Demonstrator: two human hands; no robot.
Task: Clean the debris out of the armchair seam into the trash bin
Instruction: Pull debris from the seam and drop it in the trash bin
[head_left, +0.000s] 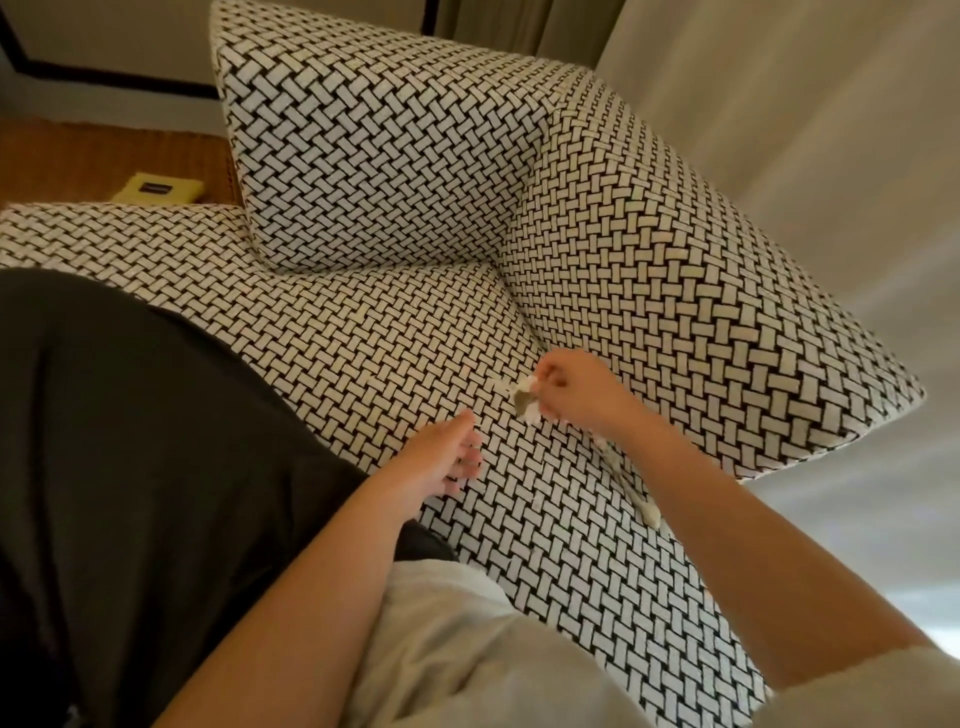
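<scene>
Right hand: fingers curled, thumb and fingertips pinching a debris scrap; hovers just above the seat, beside the seam.
Debris scrap: pale and crumpled, with a darker patch; hangs from the right hand's fingertips, on the side nearest the left hand; lifted clear of the seam.
Left hand: holds nothing; fingers loosely curled, index finger pointing toward the scrap; close to the right hand but not touching it.
Seam: the crease between seat cushion and side cushion; passes directly under the right hand and runs on beneath that wrist.
Remaining debris: a pale strip lodged in the seam, below the right forearm, nearer the person than the hand; a smaller pale bit sits just under the wrist.
Armchair: black-and-white basket-weave fabric; back cushion stands beyond both hands.
Dark cloth: lies to the left of the left hand, over the seat edge; what it is cannot be told.
Pale garment: below both forearms.
Yellow item: far beyond the left hand, on a brown surface.
</scene>
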